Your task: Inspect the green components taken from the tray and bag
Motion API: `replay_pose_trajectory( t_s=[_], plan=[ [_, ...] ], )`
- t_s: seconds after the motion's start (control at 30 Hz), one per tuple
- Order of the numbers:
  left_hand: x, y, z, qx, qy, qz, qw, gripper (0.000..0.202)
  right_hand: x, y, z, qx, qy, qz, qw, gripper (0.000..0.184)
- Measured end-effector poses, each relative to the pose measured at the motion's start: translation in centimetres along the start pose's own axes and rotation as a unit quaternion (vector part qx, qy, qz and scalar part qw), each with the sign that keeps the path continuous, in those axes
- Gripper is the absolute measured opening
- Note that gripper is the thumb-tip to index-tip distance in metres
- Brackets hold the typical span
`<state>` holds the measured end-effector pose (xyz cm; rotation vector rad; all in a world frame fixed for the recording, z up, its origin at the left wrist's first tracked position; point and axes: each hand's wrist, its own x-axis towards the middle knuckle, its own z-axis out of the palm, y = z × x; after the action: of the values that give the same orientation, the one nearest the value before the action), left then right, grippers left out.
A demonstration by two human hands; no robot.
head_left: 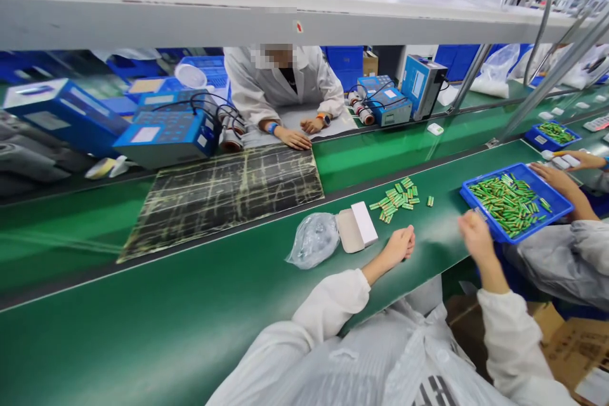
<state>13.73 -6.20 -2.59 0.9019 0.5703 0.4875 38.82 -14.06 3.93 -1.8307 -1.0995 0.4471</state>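
Observation:
My left hand is closed above the green work surface; whatever its curled fingers may hold is hidden. My right hand, blurred by motion, looks closed too, by the near left corner of a blue tray. Inside that tray lie many green batteries. A loose cluster of similar green batteries rests beyond my left hand, with one battery apart to the right. Left of the cluster stand an open white box and a clear plastic bag.
Across the line, a person in a white coat rests both hands near a dark scratched mat. Blue instruments flank that person. At right, another person's hands hold white pieces beside a smaller blue tray. A shelf runs overhead.

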Motion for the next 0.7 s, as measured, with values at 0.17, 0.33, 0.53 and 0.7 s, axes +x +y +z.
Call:
replay_pose_trajectory(
  t_s=[0.17,0.33,0.53,0.7],
  plan=[
    [-0.2,-0.2,0.1,0.058,0.039,0.049,0.996,0.064,-6.3,-4.3,10.7,0.205,-0.233,0.054,0.949,0.045],
    [-0.1,-0.1,-1.1,0.053,0.114,0.083,0.989,0.058,-6.3,-5.0,13.3,0.268,-0.237,0.085,0.930,0.050],
    [0.6,0.7,-2.0,0.033,0.159,0.113,0.980,0.056,-2.8,-3.4,13.4,0.295,-0.286,0.100,0.906,0.047],
    [0.7,0.2,-1.6,-0.004,0.118,0.078,0.990,0.054,4.8,0.6,10.7,-0.066,-0.020,-0.017,0.997,0.040]
  ],
)
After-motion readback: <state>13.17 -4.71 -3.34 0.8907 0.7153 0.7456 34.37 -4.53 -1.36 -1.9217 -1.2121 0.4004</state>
